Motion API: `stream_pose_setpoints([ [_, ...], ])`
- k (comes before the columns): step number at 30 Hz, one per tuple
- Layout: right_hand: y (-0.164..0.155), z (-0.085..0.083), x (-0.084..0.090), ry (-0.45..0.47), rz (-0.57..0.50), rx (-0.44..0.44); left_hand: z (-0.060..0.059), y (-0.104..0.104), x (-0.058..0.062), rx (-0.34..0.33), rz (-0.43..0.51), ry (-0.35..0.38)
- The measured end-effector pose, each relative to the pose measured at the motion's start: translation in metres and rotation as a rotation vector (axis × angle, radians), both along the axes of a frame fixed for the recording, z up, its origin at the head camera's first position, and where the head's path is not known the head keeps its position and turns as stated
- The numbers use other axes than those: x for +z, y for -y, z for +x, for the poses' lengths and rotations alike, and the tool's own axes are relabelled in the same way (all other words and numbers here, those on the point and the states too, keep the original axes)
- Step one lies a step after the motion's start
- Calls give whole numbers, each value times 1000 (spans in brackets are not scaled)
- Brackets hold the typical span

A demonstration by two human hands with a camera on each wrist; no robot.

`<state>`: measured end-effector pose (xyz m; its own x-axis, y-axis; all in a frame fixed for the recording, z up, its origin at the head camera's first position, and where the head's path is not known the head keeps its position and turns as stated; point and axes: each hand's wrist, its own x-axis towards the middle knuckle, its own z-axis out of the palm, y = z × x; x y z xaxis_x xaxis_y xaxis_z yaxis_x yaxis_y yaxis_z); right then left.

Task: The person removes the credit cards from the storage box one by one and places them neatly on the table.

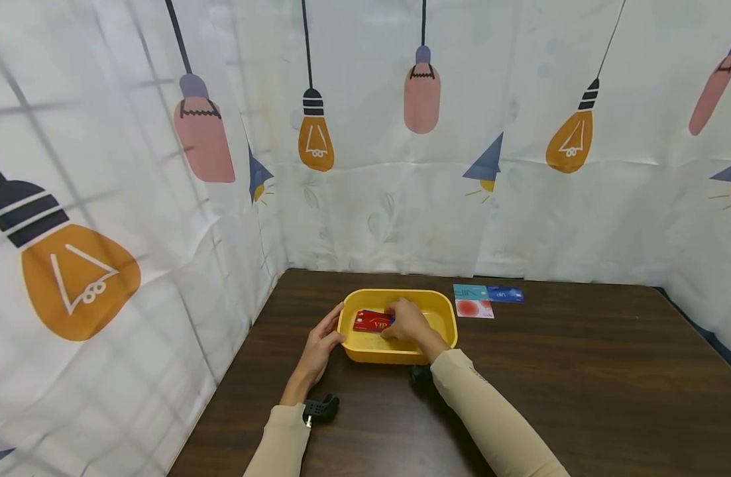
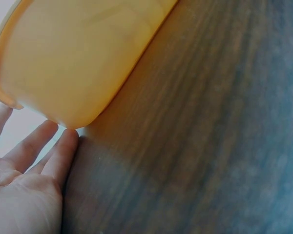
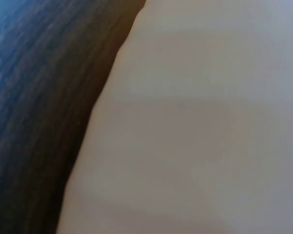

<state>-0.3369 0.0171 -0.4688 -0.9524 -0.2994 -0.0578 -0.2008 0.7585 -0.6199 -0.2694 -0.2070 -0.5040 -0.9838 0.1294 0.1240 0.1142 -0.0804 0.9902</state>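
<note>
Head view shows a big dark wooden table [image 1: 580, 371] with white curtains [image 1: 132, 218] covered in light-bulb pictures all around it. On the table sits a yellow plastic tub [image 1: 438, 309], near the back left part. The left hand [image 1: 320, 344] rests flat against the tub's left side with straight, spread fingers, and the left wrist view shows the fingertips [image 2: 63, 146] touching the tub's bottom corner. The right hand [image 1: 408, 321] reaches inside the tub and pinches a red card [image 1: 371, 321], which lies in the tub's left half. Three more cards [image 1: 484, 299], teal, blue and pink-red, lie flat on the table just right of the tub. The thin card could slip from the pinch, and the light tub could slide if the left hand lets go.
</note>
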Motion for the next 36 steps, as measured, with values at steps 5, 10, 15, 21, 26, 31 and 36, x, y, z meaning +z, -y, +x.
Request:
stream_pose_setpoints([
  [5, -1, 1, 0, -16, -10, 7, 0, 0, 0, 6, -6, 0],
  [10, -1, 2, 0, -17, -24, 4, 0, 1, -1, 5, -10, -3],
  [15, 0, 2, 1, -27, -31, 14, 0, 1, 0, 4, -9, -4],
  [21, -1, 1, 2, -20, -39, 15, -1, 0, -2, 7, -3, -7],
  [26, -2, 1, 2, -14, -33, 18, 0, 1, -1, 5, -12, -6],
  [31, -2, 1, 3, -15, -33, 19, 1, 1, -1, 8, -16, -2],
  [36, -2, 1, 2, -31, -32, 26, 0, 1, -2, 4, -4, -8],
])
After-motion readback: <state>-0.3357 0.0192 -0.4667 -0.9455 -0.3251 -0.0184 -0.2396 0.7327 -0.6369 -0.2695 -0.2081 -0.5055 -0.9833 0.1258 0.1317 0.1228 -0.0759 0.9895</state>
